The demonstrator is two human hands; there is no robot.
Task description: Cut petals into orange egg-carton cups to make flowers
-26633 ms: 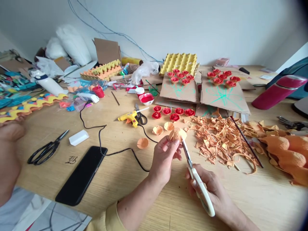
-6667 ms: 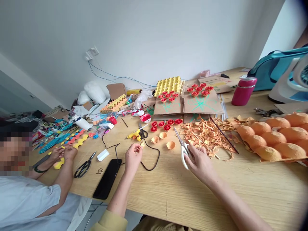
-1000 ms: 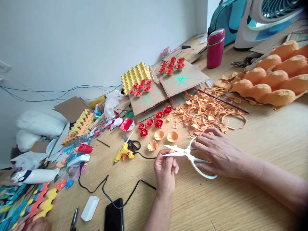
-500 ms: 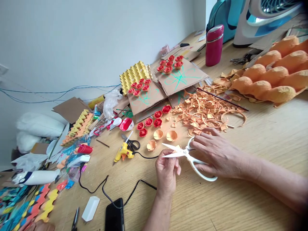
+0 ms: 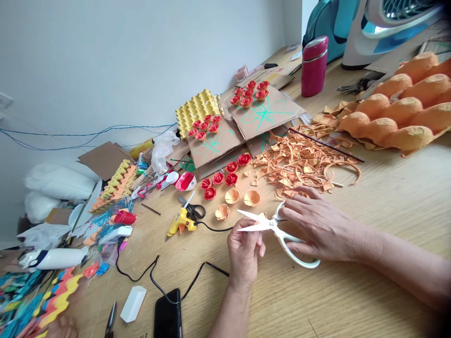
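My left hand (image 5: 244,256) pinches a small orange piece (image 5: 262,215) between its fingertips; most of it is hidden behind the blades, so I cannot tell its outline. My right hand (image 5: 319,225) has its fingers in the handles of the white scissors (image 5: 271,225), blades parted over the piece. I cannot tell whether they bite into it, but I judge this one to be only partly trimmed.

Just beyond my left hand sit three orange cups, two plain ones (image 5: 231,196) (image 5: 252,198) and one (image 5: 222,212) that seems to have a layer inside. I take them as cut but without colour. Past them stand six red flowers (image 5: 231,166), and more sit in two clusters on the cardboard (image 5: 278,112); all of these look finished to me.

The heap of scraps (image 5: 296,159) suggests plenty of cutting is done. The orange tray (image 5: 394,117) at the right has whole bumps, uncut. The glue gun (image 5: 181,223) lies untouched on the table (image 5: 352,295).
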